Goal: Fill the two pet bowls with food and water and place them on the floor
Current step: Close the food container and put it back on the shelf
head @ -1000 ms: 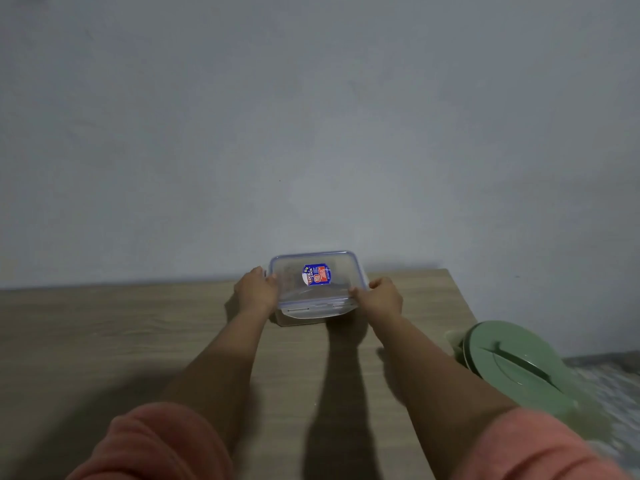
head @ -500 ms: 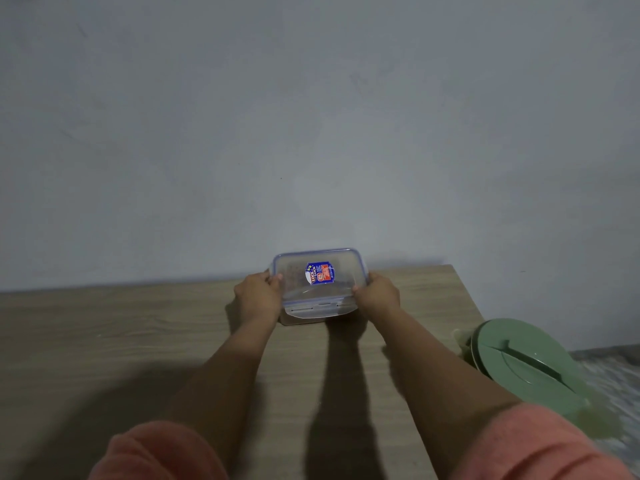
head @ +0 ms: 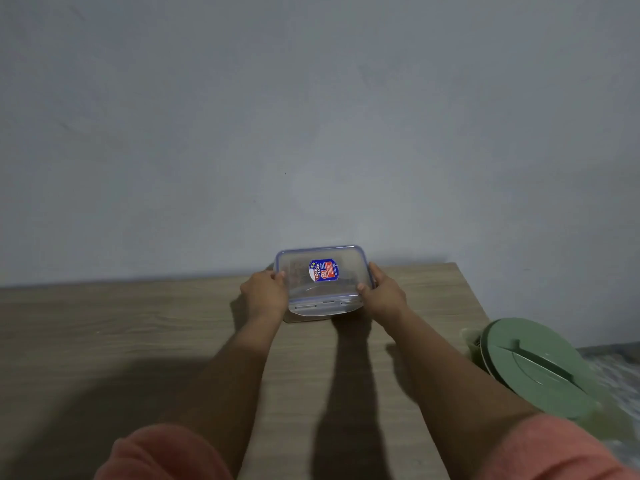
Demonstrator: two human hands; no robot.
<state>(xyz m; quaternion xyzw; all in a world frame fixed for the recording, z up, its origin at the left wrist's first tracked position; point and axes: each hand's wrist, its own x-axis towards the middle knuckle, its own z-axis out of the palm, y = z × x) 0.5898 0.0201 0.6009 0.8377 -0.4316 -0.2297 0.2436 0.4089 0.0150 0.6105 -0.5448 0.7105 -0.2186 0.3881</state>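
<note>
A clear plastic container [head: 322, 285] with a blue-rimmed snap lid and a blue and red sticker rests at the far edge of the wooden table [head: 138, 334], close to the wall. My left hand [head: 265, 294] grips its left side and my right hand [head: 381, 294] grips its right side, with fingers on the lid's edges. What is inside the container cannot be made out. No pet bowl is in view.
A green round bin with a swing lid [head: 536, 368] stands on the floor just past the table's right edge. A grey wall rises directly behind the table. A strip of patterned floor [head: 620, 368] shows at the right.
Both hands have shifted slightly along the container's sides, the right hand further back. The container has barely moved on the table.
</note>
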